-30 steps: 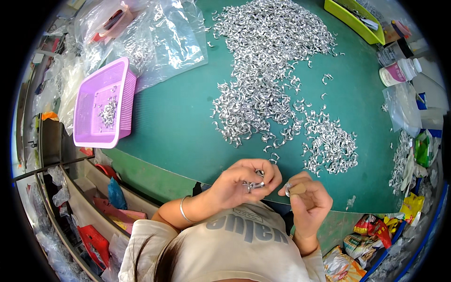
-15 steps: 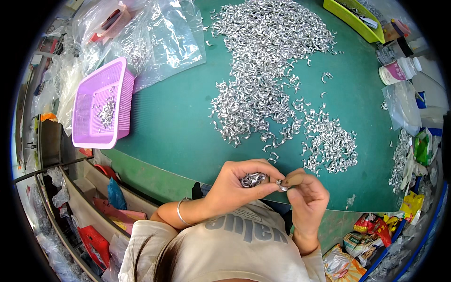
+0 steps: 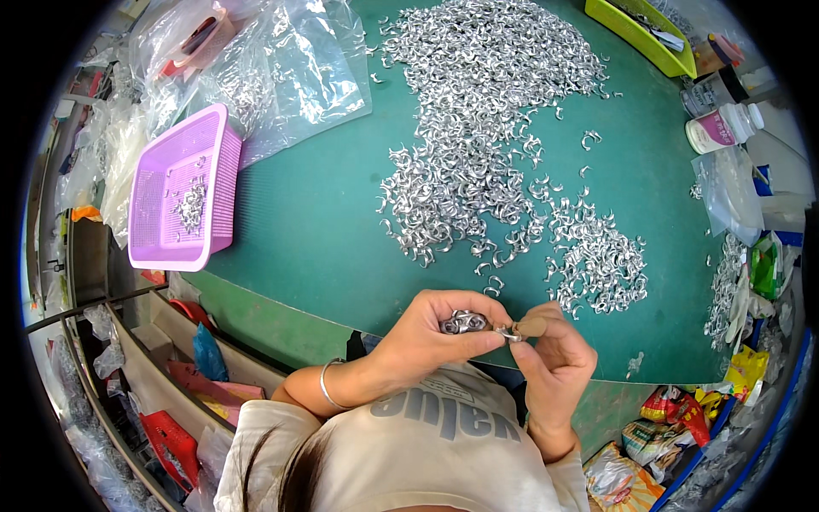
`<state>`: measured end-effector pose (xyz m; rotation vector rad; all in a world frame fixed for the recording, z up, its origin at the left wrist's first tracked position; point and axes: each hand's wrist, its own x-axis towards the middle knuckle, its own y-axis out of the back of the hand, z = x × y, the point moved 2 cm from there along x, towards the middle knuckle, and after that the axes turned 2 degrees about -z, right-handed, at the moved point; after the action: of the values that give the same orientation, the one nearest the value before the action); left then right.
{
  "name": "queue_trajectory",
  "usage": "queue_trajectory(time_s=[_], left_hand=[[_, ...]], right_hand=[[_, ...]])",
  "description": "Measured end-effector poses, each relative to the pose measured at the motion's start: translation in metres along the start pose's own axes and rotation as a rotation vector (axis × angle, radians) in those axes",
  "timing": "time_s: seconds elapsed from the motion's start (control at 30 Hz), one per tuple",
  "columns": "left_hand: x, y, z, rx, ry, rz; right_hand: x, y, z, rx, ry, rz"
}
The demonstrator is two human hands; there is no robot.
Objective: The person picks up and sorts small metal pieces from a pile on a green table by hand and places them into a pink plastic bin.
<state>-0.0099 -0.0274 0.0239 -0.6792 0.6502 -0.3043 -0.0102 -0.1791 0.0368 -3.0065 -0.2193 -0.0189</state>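
Note:
My left hand (image 3: 431,328) is closed around a small bunch of silver metal clips (image 3: 463,322) near the table's front edge. My right hand (image 3: 553,354) pinches a small brownish tool (image 3: 531,327) whose tip meets one clip at my left fingertips. A large heap of the same curved silver clips (image 3: 478,128) spreads over the green table (image 3: 307,222) beyond my hands, with a smaller cluster (image 3: 597,260) just above my right hand.
A purple plastic basket (image 3: 183,192) with a few clips stands at the left. Clear plastic bags (image 3: 281,77) lie behind it. A yellow-green tray (image 3: 636,34) and white bottles (image 3: 721,128) are at the back right. Cluttered shelves and packets line both sides.
Both hands have lifted slightly and drawn together; the left hand now cups the bunch of clips more tightly while the right hand's tool meets a clip.

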Motion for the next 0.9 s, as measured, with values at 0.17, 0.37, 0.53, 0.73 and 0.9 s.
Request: queue_trajectory(time_s=[0.17, 0.37, 0.53, 0.73, 0.9], left_hand=[[0.0, 0.001, 0.0, -0.026, 0.015, -0.018], [0.003, -0.002, -0.002, -0.155, 0.063, -0.086], [0.012, 0.01, -0.012, -0.613, 0.084, -0.227], [0.009, 0.026, -0.014, -0.408, -0.05, 0.079], [0.008, 0.032, -0.016, -0.316, -0.025, 0.142]], right_hand=[[0.0, 0.0, 0.0, -0.062, 0.027, 0.004], [0.003, -0.003, -0.006, -0.314, 0.168, -0.01], [0.005, 0.004, -0.006, -0.459, 0.198, -0.021], [0.028, 0.01, 0.026, -0.925, 0.231, 0.061], [0.042, -0.002, 0.042, -1.236, 0.287, -0.046]])
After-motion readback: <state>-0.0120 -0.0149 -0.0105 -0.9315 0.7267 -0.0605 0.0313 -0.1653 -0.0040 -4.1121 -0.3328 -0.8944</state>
